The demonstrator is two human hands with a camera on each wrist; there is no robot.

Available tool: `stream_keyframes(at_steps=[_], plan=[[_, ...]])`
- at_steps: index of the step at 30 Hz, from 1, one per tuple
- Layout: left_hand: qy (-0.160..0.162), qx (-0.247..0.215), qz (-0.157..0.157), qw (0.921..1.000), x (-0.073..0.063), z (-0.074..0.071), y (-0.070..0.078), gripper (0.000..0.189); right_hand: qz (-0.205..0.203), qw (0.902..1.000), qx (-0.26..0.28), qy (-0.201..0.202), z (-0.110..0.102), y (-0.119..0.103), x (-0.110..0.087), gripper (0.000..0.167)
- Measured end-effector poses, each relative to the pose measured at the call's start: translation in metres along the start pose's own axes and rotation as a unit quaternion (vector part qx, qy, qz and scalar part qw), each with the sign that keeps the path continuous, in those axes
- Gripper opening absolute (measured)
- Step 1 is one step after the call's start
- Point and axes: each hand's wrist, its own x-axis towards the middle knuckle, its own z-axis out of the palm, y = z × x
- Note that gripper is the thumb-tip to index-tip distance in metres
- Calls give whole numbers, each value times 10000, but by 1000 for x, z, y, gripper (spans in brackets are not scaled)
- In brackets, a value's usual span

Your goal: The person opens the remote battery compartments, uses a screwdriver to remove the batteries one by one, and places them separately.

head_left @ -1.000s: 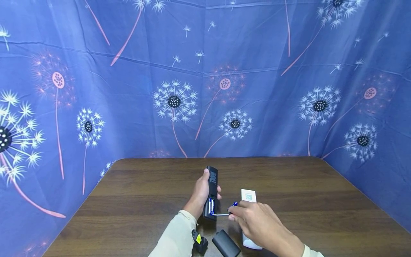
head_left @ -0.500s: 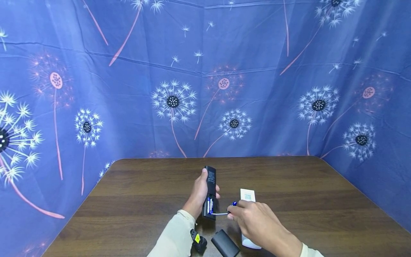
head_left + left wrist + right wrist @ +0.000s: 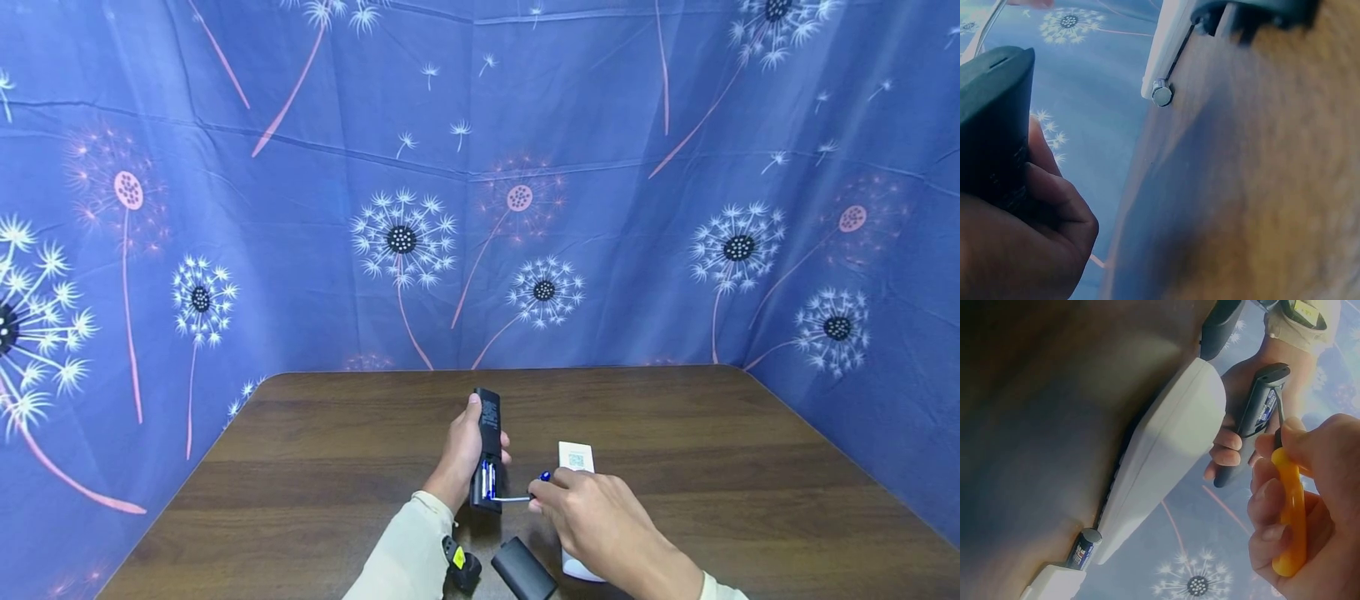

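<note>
My left hand (image 3: 459,446) grips a black remote control (image 3: 490,421) with its back turned up. Two blue-and-white batteries (image 3: 489,481) lie side by side in its uncovered compartment. In the right wrist view, my right hand (image 3: 1329,506) holds a screwdriver by its orange-yellow handle (image 3: 1290,515). The screwdriver's metal shaft (image 3: 513,499) reaches across to the near end of the compartment, its tip at the batteries; whether it touches them is too small to tell. In the left wrist view, my left fingers (image 3: 1063,194) curl round the remote's dark body.
Under my right hand lies a white remote-like device (image 3: 1166,437), partly hidden in the head view. A loose blue battery (image 3: 1084,549) lies by it, near a white piece (image 3: 1054,584). A black cover-like piece (image 3: 523,569) rests near the front of the wooden table (image 3: 337,425).
The head view has shifted slightly, moving everything a little to the left in it. Both hands, the remote control and the screwdriver keep nearly the same positions relative to one another.
</note>
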Motion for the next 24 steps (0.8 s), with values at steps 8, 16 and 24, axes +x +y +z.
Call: stream_keyframes(at_steps=[8,16,24], plan=[[61,-33,-73,9999,-1,-2,1,69,-69,9997,-154,204,-1,-1,0,9],[104,-134,-72,9998,0,-3,0,68,-113,9993,-155,313,0,-1,-2,7],[227,-53,-24,9997,0,0,2,68,138,9999,-70,32,-5,1,-6,5]])
